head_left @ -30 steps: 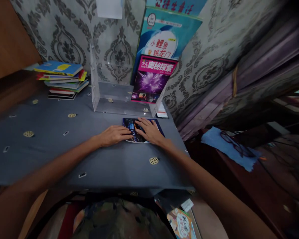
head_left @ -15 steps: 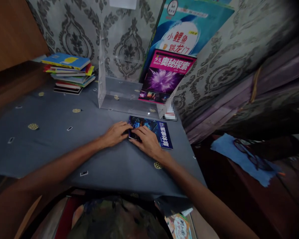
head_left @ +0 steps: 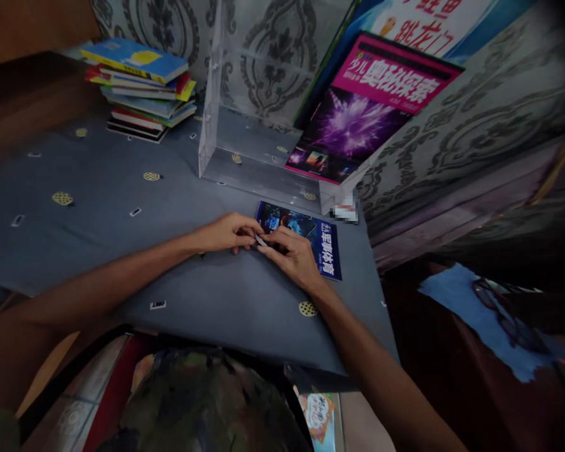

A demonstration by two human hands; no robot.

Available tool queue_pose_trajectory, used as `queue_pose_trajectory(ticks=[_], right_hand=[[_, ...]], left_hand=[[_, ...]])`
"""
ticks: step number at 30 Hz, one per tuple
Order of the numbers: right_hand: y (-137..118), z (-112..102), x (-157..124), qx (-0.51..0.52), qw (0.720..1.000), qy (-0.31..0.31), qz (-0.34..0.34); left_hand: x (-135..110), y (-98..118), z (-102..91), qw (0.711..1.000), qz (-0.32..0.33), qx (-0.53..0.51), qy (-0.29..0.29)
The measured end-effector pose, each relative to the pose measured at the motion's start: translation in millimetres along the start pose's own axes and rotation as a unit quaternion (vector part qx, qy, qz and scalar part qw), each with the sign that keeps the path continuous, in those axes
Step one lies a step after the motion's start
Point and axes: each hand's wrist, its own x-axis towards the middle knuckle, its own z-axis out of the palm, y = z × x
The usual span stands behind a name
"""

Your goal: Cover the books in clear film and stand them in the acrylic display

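A dark blue book [head_left: 311,235] lies on the cloth-covered table [head_left: 169,276], its cover showing blue pictures and a white title at the right end. At its near left corner, my left hand [head_left: 228,233] pinches with thumb and fingers. My right hand [head_left: 292,254] rests over the book's left part, its thumb and fingers also closed on that corner. Between the fingertips a thin edge shows, turned up from the table. Whether it is the cover or several pages, I cannot tell.
Behind the book stands a clear acrylic stand [head_left: 263,176] holding a magenta-topped book [head_left: 358,113] and a larger picture book [head_left: 424,31]. A stack of books [head_left: 145,91] is at the back left. Glasses [head_left: 499,307] lie on a blue cloth [head_left: 456,301] at right.
My hands have gone from lying on the book to pinching its near left corner, which is now turned up. The view has tipped downward and moved closer.
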Motion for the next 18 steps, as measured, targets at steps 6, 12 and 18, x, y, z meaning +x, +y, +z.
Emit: queue_pose_trajectory(ticks=[6,12,18], right_hand=[[-3,-2,0,0.001,1.000,-0.008,-0.014],[-5,0,-3,-0.020,0.999,0.002,-0.038],[-4,2,-4,-0.043,0.998,0.008,-0.055]], left_hand=[[1,-7,-3.8,0.981,-0.058,-0.183,-0.044],[1,-10,-5.8,0.967,-0.080,-0.233,-0.061],[1,-12,-7.6,0.965,-0.082,-0.235,-0.078]])
